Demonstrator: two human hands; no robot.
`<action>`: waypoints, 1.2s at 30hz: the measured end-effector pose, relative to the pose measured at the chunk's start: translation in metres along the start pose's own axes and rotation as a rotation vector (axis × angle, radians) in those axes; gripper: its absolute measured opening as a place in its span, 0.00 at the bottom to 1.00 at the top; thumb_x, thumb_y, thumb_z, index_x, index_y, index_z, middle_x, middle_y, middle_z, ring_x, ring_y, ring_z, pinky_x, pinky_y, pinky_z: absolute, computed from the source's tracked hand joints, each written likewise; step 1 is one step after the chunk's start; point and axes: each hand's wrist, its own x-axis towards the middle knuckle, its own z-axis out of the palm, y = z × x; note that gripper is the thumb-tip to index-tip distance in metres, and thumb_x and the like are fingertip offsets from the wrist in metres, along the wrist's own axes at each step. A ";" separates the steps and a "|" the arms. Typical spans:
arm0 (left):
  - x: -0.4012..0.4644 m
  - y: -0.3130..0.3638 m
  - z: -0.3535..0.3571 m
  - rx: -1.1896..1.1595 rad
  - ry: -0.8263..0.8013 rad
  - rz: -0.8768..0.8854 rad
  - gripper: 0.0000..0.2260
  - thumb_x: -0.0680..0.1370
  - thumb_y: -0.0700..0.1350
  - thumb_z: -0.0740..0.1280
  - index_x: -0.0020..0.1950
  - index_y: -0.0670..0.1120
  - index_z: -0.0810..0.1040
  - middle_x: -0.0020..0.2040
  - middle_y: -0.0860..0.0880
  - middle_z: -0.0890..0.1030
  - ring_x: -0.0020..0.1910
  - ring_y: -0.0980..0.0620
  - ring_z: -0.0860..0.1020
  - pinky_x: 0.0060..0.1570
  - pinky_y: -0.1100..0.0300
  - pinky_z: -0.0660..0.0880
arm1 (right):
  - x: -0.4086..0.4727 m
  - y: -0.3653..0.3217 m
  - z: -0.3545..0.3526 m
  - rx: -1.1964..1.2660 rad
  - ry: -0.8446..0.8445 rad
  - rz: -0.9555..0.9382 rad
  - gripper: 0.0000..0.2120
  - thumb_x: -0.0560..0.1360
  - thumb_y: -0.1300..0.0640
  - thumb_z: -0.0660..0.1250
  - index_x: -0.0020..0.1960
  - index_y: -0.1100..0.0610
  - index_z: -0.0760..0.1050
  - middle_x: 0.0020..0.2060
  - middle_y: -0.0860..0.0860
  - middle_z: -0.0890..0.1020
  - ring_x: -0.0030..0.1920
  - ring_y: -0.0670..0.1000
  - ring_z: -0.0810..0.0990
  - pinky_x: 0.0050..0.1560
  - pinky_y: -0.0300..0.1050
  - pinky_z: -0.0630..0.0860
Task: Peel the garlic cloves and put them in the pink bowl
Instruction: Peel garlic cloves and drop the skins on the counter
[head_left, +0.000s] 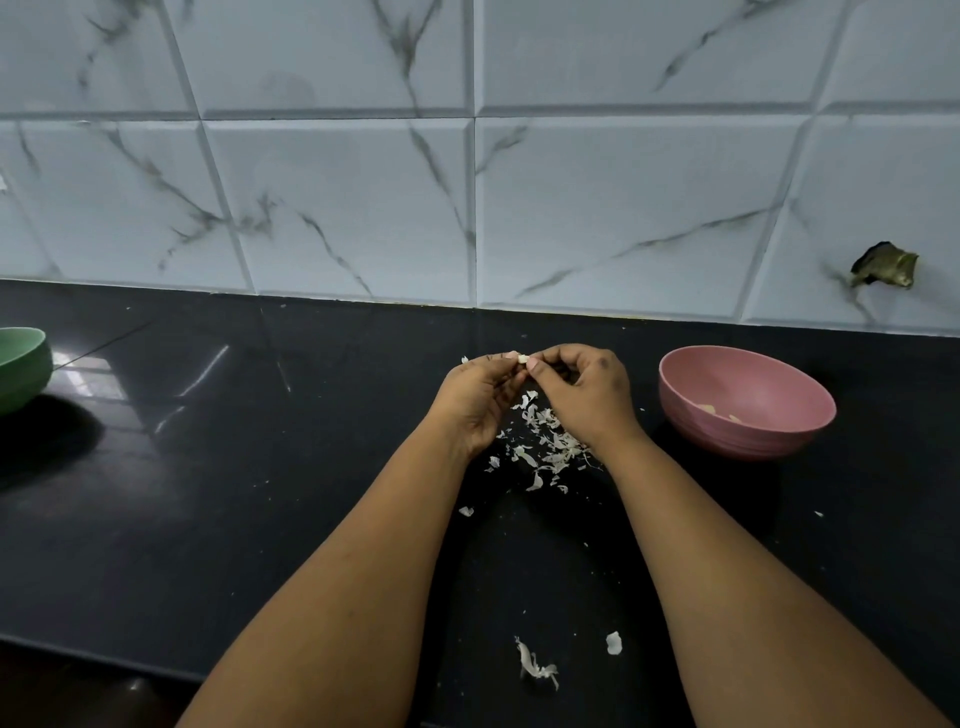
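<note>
hands: left hand (475, 400) and right hand (584, 387) both pinching one garlic clove (522, 359)
clove: just left of the pink bowl (748, 434); above the peel pile (545, 447)
risk: slippy clove could pop out, land in the skins

Both hands meet over the black counter (208, 467), the left hand (475, 397) and right hand (584, 392) pinching a garlic clove (523, 358) between them; the pink bowl (748, 402) sits at three o'clock from them, bare counter between, nothing standing in that gap; a heap of garlic skins (545, 447) lies flat at six o'clock, under the wrists; the tiled wall (467, 182) closes off twelve o'clock; at nine o'clock open counter runs to a green bowl (23, 369), well apart.
</note>
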 end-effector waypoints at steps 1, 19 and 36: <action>0.000 0.000 0.000 0.007 0.001 0.005 0.07 0.79 0.32 0.63 0.42 0.36 0.76 0.34 0.45 0.80 0.29 0.56 0.80 0.35 0.69 0.79 | 0.000 0.000 0.000 -0.005 0.002 0.001 0.03 0.74 0.59 0.71 0.43 0.55 0.84 0.33 0.45 0.83 0.33 0.40 0.80 0.35 0.30 0.75; 0.003 -0.010 -0.001 0.198 0.010 0.118 0.05 0.79 0.34 0.66 0.45 0.41 0.78 0.39 0.45 0.80 0.37 0.53 0.79 0.42 0.65 0.80 | 0.003 0.006 0.003 -0.050 0.036 0.052 0.05 0.74 0.58 0.70 0.39 0.55 0.82 0.30 0.44 0.80 0.31 0.39 0.77 0.36 0.34 0.75; 0.006 -0.016 -0.009 0.507 -0.074 0.316 0.05 0.77 0.35 0.70 0.50 0.42 0.83 0.49 0.38 0.84 0.50 0.46 0.82 0.57 0.51 0.79 | 0.002 0.003 0.002 -0.033 0.006 0.149 0.07 0.76 0.55 0.67 0.42 0.57 0.80 0.33 0.47 0.79 0.35 0.44 0.76 0.33 0.32 0.71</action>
